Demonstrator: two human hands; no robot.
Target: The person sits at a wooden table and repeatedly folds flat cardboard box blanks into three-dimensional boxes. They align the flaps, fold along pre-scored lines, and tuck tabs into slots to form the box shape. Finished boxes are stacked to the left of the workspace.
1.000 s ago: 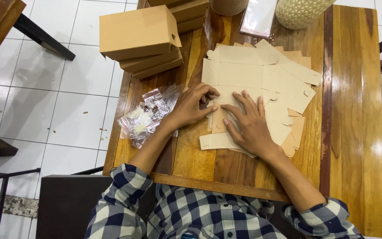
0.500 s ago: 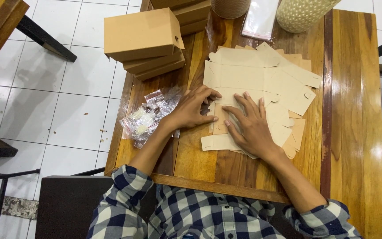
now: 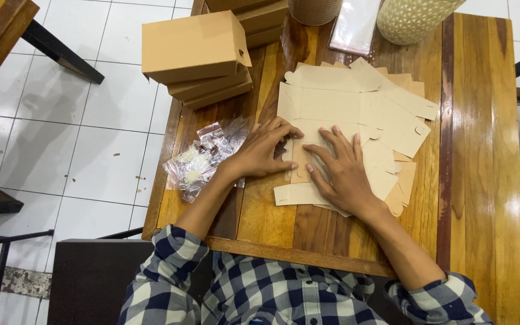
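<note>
1. Head view, hands: left hand [image 3: 263, 153] lies with fingers curled on the left edge of the top flat cardboard blank [image 3: 308, 157], at its folded flap; its grip is pressed down on the card, not closed around it. Right hand [image 3: 343, 171] lies flat, fingers spread, palm pressing the same blank to the table [image 3: 482, 150].

2. Head view, where the work is: the blank sits on top of a loose pile of flat blanks [image 3: 380, 114] in the middle of the table, just in front of the person.

3. Risk, as I judge it: the pile is fanned and uneven, so a push on the top blank could slide the sheets under it, and the crease could come out crooked.

4. Risk, as I judge it: the bundle of small clear bags [image 3: 206, 157] overhangs the table's left edge, just beside the left forearm; a nudge from the elbow could drop it to the tiled floor [image 3: 61, 132].

5. Risk, as I judge it: the stack of folded boxes [image 3: 203, 51] also juts over that edge, but it is well apart from both hands.

6. Against the earlier frames: both hands rest on the same blank, with the left fingers shifted only a little at the flap. Pile, bags and boxes lie as before.
</note>
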